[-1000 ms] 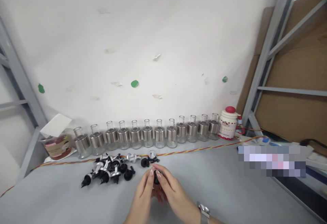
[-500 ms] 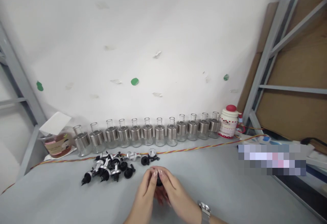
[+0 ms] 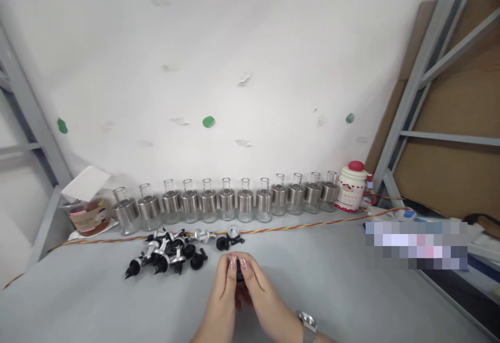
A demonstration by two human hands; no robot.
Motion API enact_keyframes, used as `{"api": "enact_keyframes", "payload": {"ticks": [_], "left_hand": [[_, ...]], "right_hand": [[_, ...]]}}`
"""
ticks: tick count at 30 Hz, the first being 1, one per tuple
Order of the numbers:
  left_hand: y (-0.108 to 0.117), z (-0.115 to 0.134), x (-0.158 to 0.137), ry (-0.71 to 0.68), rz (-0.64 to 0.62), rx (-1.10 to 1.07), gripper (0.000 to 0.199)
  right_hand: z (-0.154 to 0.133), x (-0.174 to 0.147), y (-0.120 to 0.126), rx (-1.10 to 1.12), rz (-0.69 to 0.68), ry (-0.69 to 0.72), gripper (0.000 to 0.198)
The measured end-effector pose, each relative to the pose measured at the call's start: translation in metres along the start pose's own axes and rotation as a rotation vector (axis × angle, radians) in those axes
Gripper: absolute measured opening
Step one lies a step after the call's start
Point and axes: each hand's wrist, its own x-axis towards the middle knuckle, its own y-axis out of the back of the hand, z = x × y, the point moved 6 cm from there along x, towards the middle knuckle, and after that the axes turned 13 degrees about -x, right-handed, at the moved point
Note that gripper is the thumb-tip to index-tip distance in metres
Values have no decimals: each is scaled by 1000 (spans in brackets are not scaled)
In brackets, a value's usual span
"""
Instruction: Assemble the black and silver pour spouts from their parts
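Above the near part of the table, my left hand (image 3: 225,283) and my right hand (image 3: 255,285) meet with their thumbs side by side. Both are closed on a small black pourer part (image 3: 239,274), mostly covered by the fingers. To the left of my hands lies a pile of black and silver pourer stoppers (image 3: 162,253). Nearest to my fingers are a loose black stopper (image 3: 222,243) and a clear cap (image 3: 233,231). One more black piece (image 3: 196,262) rests at the pile's right edge.
A row of glass bottles with steel sleeves (image 3: 245,200) stands along the wall. A red-lidded jar (image 3: 350,189) closes the row at the right, a labelled tub (image 3: 89,218) at the left. A twisted red-yellow wire (image 3: 297,227) crosses the grey table (image 3: 320,280).
My hands have shifted slightly left and drawn closer together around the black part, which now shows as a narrower upright shape between the thumbs. The pile and bottles stay as they were.
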Motion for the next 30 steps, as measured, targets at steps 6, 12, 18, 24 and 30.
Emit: {"api": "enact_keyframes", "payload": {"ticks": [6, 12, 18, 24, 30], "left_hand": [[-4, 7, -2, 6, -8, -19, 45], [-6, 7, -4, -51, 8, -48, 43], [-7, 4, -3, -16, -2, -39, 43], [-6, 0, -1, 3, -13, -32, 45], [-3, 0, -3, -51, 1, 28, 35]], "right_hand": [[-1, 3, 2, -5, 3, -37, 44], [0, 3, 4, -25, 53, -73, 50], [8, 3, 5, -11, 54, -85, 48], [3, 0, 4, 0, 45, -66, 42], [5, -1, 3, 39, 55, -61, 38]]}}
